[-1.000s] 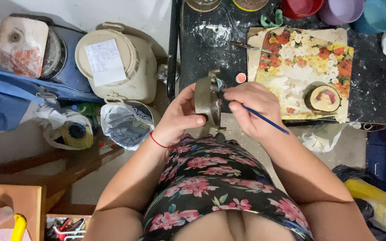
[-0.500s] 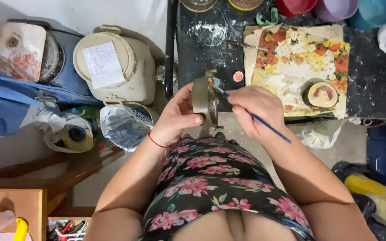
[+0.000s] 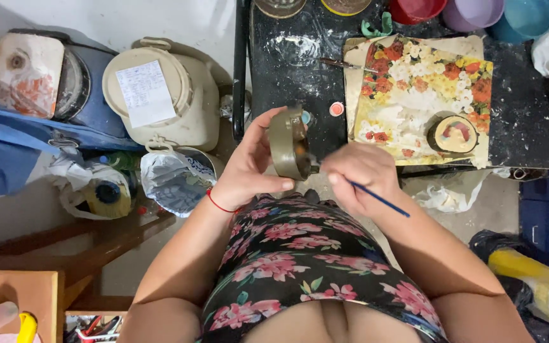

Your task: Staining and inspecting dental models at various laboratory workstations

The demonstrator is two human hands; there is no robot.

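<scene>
While the left hand (image 3: 249,168) holds a round olive-green piece (image 3: 289,145) on edge, its grip closed around the rim with the thumb underneath, the right hand (image 3: 358,174) pinches a thin blue-handled brush (image 3: 379,200) whose tip meets the piece's face. Both are raised above the lap, just in front of the dark, paint-flecked counter (image 3: 300,57). On the counter lies a board with painted flowers (image 3: 424,95), a small round painted piece (image 3: 455,133) resting on it. A cream lidded bucket (image 3: 185,108) stands to the left on the floor.
</scene>
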